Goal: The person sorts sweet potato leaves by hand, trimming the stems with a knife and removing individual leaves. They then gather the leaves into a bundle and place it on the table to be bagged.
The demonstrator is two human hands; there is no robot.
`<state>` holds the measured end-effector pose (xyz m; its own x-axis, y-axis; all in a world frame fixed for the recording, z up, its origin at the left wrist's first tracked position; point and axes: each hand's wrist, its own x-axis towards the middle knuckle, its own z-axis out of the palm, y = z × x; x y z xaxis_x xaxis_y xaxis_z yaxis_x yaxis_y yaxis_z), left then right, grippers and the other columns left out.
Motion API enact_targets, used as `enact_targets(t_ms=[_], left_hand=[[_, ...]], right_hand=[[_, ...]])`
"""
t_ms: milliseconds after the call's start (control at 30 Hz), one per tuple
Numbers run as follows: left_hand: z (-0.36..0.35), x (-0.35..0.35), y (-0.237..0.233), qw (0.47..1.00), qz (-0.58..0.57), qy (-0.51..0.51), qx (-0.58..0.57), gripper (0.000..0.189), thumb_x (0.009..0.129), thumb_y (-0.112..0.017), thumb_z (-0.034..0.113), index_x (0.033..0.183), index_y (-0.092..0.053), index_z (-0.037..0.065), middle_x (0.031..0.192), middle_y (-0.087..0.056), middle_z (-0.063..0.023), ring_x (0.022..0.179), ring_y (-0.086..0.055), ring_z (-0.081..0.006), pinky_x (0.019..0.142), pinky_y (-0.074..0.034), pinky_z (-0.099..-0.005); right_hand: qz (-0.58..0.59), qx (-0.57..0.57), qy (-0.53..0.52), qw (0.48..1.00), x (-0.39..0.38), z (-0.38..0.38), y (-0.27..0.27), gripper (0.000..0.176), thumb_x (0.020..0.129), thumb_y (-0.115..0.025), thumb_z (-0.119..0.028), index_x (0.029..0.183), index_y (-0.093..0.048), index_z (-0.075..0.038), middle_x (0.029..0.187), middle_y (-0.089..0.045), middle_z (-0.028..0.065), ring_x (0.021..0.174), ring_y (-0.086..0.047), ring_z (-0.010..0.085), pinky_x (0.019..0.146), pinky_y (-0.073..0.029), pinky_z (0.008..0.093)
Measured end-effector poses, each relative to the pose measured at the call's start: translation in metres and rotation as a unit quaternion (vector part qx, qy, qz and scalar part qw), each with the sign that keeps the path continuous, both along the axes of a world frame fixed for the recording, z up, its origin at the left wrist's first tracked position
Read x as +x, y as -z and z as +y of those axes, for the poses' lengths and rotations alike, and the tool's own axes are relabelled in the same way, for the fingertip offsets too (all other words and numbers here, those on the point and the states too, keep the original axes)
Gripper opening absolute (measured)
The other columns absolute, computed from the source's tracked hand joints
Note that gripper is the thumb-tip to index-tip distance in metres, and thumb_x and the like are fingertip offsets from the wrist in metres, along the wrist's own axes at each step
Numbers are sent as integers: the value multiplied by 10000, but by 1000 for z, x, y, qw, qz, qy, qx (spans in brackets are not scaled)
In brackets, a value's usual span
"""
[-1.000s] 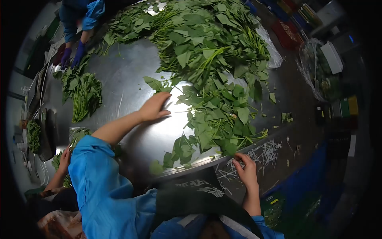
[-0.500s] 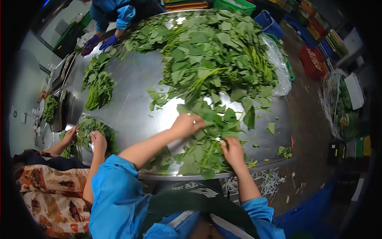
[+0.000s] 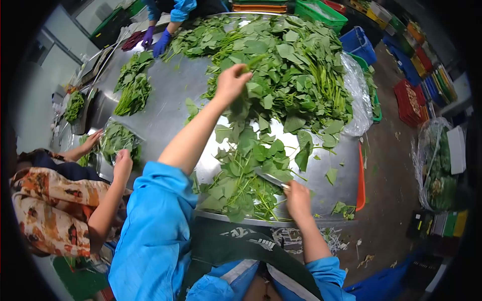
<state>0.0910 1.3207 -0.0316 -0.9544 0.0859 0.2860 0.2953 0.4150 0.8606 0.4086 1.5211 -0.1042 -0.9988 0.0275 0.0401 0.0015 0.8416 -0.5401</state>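
My left hand [image 3: 232, 84] reaches over the near side of the big heap of leafy greens [image 3: 281, 75], its fingers closed on a leafy stem. In my right hand [image 3: 298, 199], low over the near edge, is a knife [image 3: 272, 179], its blade pointing left among loose leaves. Around and under the blade spreads a smaller pile of cut leaves and stems [image 3: 236, 193], on the metal table [image 3: 173, 95]. Part of the blade is hidden by leaves.
At left, a co-worker's hands hold a clear bag of greens [image 3: 119, 140]. Purple-gloved hands [image 3: 160, 44] of another person are at the far edge, near a bunch of greens [image 3: 133, 93]. Plastic sheeting [image 3: 354, 95] and a blue crate [image 3: 358, 44] stand right.
My left hand has moved up and away, from the near pile to the large heap. The knife in my right hand now shows clearly. The view has shifted slightly.
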Motion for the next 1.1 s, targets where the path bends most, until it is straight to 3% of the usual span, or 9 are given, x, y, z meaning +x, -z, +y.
enact_targets(t_ms=[100, 167, 267, 467, 567, 733, 867, 1000, 1100], left_hand=[[-40, 47, -53, 963, -97, 63, 245, 229, 785, -631, 134, 977, -588, 15, 874, -611, -42, 789, -591, -123, 678, -459, -236], [-58, 71, -60, 937, -152, 46, 310, 228, 790, -627, 137, 980, -581, 20, 875, -607, -41, 792, -594, -129, 673, -465, -231], [-86, 102, -53, 890, -225, 36, 396, 230, 813, -596, 147, 1003, -552, 24, 878, -597, -50, 801, -602, -160, 697, -494, -255], [-121, 141, -18, 691, -242, 171, 660, 251, 837, -555, 139, 1045, -519, 5, 925, -567, -111, 887, -566, -215, 787, -503, -330], [-133, 154, -14, 674, -234, 156, 683, 259, 825, -570, 128, 1046, -518, 5, 909, -567, -110, 876, -570, -214, 782, -507, -325], [-153, 165, -13, 688, -207, 140, 681, 228, 830, -568, 140, 1020, -542, 17, 892, -589, -82, 876, -573, -206, 781, -494, -330], [-158, 169, -12, 923, -308, 13, 230, 244, 760, -659, 146, 954, -586, 18, 827, -610, -44, 740, -593, -125, 692, -479, -264], [-177, 176, 10, 900, -314, -4, 304, 236, 740, -677, 125, 928, -594, 10, 816, -613, -38, 731, -585, -117, 683, -477, -253], [-178, 182, 17, 900, -240, -3, 364, 243, 719, -694, 102, 914, -590, 1, 824, -618, -42, 729, -578, -116, 680, -468, -244]], right_hand=[[-42, -49, 3, 998, 18, 25, -10, 251, 794, -547, -93, 1024, -506, -2, 917, -595, 162, 832, -569, 280, 753, -430, 366], [-137, -456, 41, 878, 24, 33, 4, 298, 851, -505, -113, 1124, -455, -3, 938, -587, 131, 833, -575, 213, 765, -444, 312], [-178, -629, 116, 748, 24, 26, -2, 320, 890, -462, -145, 1174, -416, -3, 953, -571, 110, 846, -567, 171, 769, -450, 281], [-154, -673, 133, 711, 0, 9, 2, 300, 900, -438, -198, 1131, -435, -6, 884, -566, 121, 708, -551, 178, 643, -464, 278], [-156, -665, 122, 720, -11, -4, -1, 275, 902, -443, -202, 1103, -438, -14, 860, -569, 115, 640, -544, 159, 576, -451, 256], [-176, -634, 106, 745, -16, -23, 0, 270, 878, -507, -189, 1075, -464, -10, 826, -567, 85, 618, -532, 131, 559, -438, 227], [-169, -570, 109, 797, -11, -35, 3, 310, 864, -533, -158, 1127, -457, -10, 841, -570, 70, 635, -532, 113, 572, -435, 216], [-100, -580, 195, 785, -8, -54, -2, 376, 880, -509, -171, 1208, -419, -10, 825, -557, 35, 627, -494, 82, 561, -396, 192], [-52, -459, 138, 876, 1, -69, -14, 381, 903, -472, -215, 1215, -418, -5, 779, -491, -24, 600, -377, 34, 536, -312, 161]])
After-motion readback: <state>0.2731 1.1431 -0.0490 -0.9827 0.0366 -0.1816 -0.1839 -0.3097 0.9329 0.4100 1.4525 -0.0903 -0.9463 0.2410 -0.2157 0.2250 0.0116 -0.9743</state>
